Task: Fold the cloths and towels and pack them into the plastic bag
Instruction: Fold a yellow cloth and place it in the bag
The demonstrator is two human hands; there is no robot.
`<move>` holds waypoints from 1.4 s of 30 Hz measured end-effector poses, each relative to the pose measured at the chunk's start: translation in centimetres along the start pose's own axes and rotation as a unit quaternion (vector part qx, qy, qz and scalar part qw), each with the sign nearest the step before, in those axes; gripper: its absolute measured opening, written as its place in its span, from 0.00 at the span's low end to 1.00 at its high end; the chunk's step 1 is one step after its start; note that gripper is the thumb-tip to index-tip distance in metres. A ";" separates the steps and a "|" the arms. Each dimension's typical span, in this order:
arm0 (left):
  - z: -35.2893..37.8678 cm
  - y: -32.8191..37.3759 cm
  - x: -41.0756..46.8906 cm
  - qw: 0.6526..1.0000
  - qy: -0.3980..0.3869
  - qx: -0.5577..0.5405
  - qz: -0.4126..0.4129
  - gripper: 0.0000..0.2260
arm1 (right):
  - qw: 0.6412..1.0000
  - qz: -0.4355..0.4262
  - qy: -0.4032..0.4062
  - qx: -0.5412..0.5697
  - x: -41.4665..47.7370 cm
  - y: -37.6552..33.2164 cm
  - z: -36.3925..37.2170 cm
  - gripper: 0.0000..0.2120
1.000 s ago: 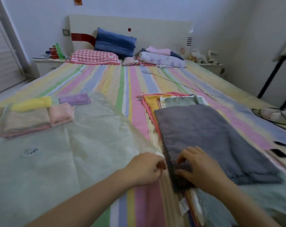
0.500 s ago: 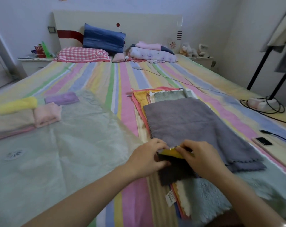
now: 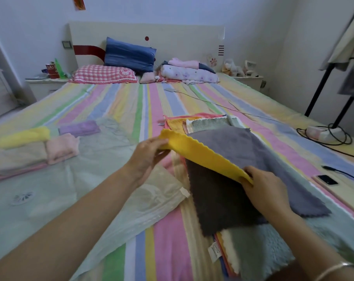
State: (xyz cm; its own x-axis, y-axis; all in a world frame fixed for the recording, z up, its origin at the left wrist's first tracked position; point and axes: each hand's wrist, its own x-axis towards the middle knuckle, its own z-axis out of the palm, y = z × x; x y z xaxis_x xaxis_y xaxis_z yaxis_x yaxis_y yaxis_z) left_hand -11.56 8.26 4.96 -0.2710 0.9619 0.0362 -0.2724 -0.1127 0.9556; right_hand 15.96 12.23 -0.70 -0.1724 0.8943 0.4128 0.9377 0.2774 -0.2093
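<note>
Holds a yellow cloth (image 3: 204, 157) stretched taut between both hands, raised above the pile (image 3: 208, 124) on the right half of the bed (image 3: 143, 102). Pinches its far corner with the left hand (image 3: 146, 157), thumb on top and fingers curled beneath the scalloped edge. Grips its near corner with the right hand (image 3: 263, 187), fingers folded over the cloth, a thin bangle (image 3: 334, 268) on that wrist. Along the yellow cloth's right side, touching it, a grey cloth (image 3: 273, 159) draped down toward the bed's right edge. Beneath the raised span, a dark cloth (image 3: 218, 203) flat on the pile, and under that a pale green towel (image 3: 259, 246) with a white label (image 3: 214, 252) sticking out at the near end. At the pile's far end, pink, orange and green edges fanned out. Left of the pile, spread flat over the striped sheet, a clear bag (image 3: 70, 189) with a round valve (image 3: 22, 197), its near corner just beside the dark cloth. At the bag's far end, folded pieces close together: yellow roll (image 3: 23, 136), purple cloth (image 3: 79, 127), pink towel (image 3: 61, 148), beige towel (image 3: 16, 161); cannot tell whether inside the bag or on top of it. Near the bed's right edge, a phone (image 3: 327, 179), well apart from the hands.
</note>
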 end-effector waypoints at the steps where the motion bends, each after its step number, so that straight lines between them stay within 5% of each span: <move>1: -1.2 0.9 0.3 1.000 0.020 -0.005 0.017 0.09 | 0.999 0.003 0.007 0.036 0.1 -0.4 0.0 0.02; 5: -6.7 4.4 -0.5 0.995 0.047 0.019 0.089 0.13 | 0.945 -0.016 -0.009 0.327 0.6 -4.1 -0.9 0.07; 9: -13.2 6.6 -2.9 0.984 0.088 0.077 0.132 0.10 | 0.864 -0.067 -0.123 0.484 0.4 -9.0 -4.0 0.07; 15: -19.4 5.9 -9.6 0.966 0.126 0.224 0.035 0.08 | 0.834 -0.128 -0.362 0.397 -0.5 -13.4 -7.2 0.07; 18: -20.1 4.6 -12.3 0.941 0.047 0.329 -0.058 0.07 | 0.795 -0.136 -0.500 0.316 -0.8 -13.9 -7.2 0.13; 20: -21.1 3.5 -13.2 0.909 -0.044 0.391 -0.137 0.18 | 0.771 -0.119 -0.558 0.281 -1.1 -14.1 -6.7 0.14; 22: -22.3 2.2 -13.2 0.879 -0.104 0.426 -0.188 0.31 | 0.786 -0.102 -0.573 0.209 -1.3 -14.1 -5.8 0.23; 25: -22.2 1.1 -12.1 0.873 -0.081 0.445 -0.182 0.29 | 0.813 -0.086 -0.558 0.142 -1.2 -13.4 -4.0 0.31; 30: -21.2 0.8 -8.1 0.892 0.070 0.430 -0.117 0.12 | 0.898 -0.041 -0.397 0.186 0.4 -12.4 -1.4 0.08; 33: -21.5 -0.3 -5.5 0.855 0.117 0.499 -0.081 0.16 | 0.932 -0.016 -0.317 0.173 1.9 -11.8 1.3 0.11; 37: -21.6 -2.2 -3.5 0.798 0.137 0.576 -0.111 0.12 | 0.940 -0.027 -0.333 0.078 2.5 -11.4 3.7 0.20; 39: -21.5 -2.5 -3.1 0.807 0.142 0.559 -0.126 0.10 | 0.942 -0.006 -0.320 0.098 2.9 -11.5 4.3 0.25; 42: -21.1 -2.3 -2.9 0.867 0.116 0.456 -0.166 0.08 | 0.943 0.027 -0.310 0.118 3.6 -11.7 4.6 0.28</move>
State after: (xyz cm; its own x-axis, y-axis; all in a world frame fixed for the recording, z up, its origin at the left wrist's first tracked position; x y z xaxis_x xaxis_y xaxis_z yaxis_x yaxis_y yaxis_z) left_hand -29.67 0.50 -3.51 -0.5251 0.8153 -0.2439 0.4424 0.5064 0.7402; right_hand 2.95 13.82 -0.88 -0.3383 0.9224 -0.1866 0.8696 0.2307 -0.4365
